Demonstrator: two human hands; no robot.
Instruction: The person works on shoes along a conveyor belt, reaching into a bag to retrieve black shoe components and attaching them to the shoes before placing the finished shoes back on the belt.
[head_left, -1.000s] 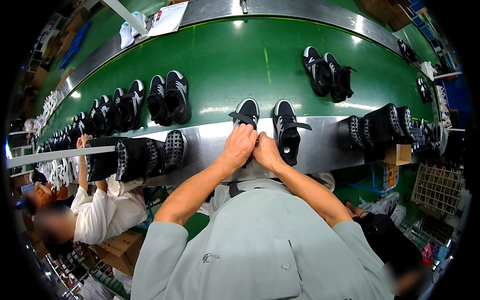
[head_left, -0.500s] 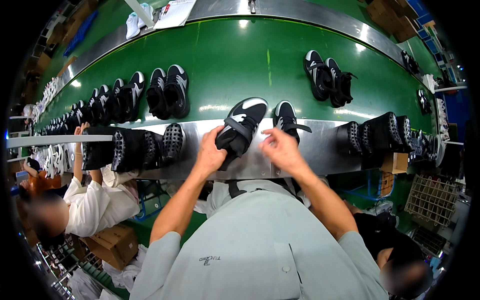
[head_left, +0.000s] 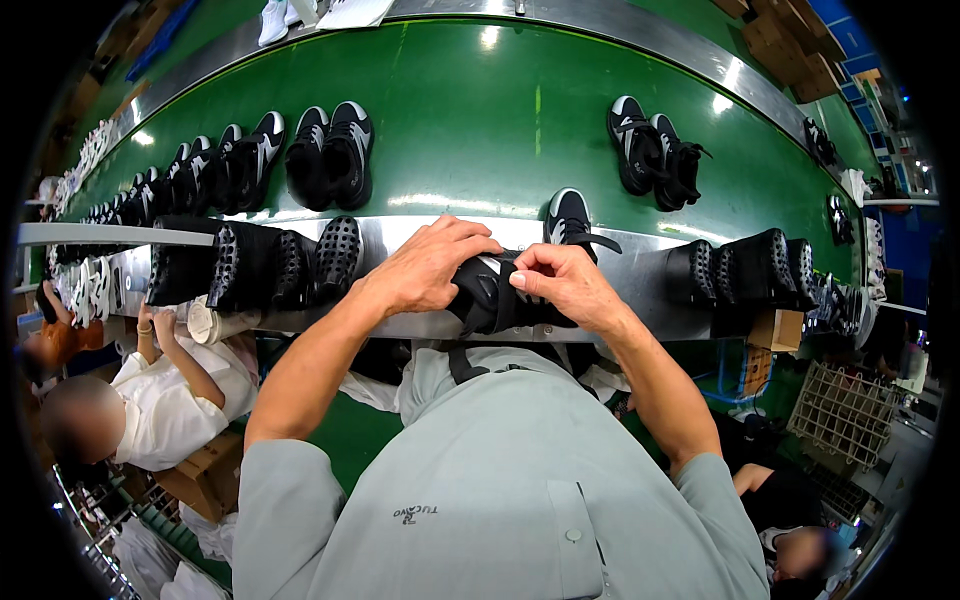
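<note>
Right in front of me, on the metal edge of the bench, a black shoe (head_left: 480, 297) with grey-white trim lies turned sideways. My left hand (head_left: 425, 268) is closed over its left end, fingers curled across the top. With thumb and fingertips together, my right hand (head_left: 570, 283) pinches the shoe's black strap (head_left: 507, 290). The two hands hide much of this shoe. Just beyond my right hand stands a similar shoe (head_left: 569, 212), its loose strap sticking out to the right.
Paired shoes stand on the green belt (head_left: 450, 120), in a row at left and a pair (head_left: 655, 155) at right. Black boot-like pieces with studded soles (head_left: 338, 258) line the metal ledge on both sides. A co-worker in white (head_left: 180, 400) is at left, another (head_left: 790, 510) at right.
The shoe has turned from toe-away to sideways and come closer to me. My right hand, free before, has moved left and taken hold of its strap. My left hand has shifted over the shoe.
</note>
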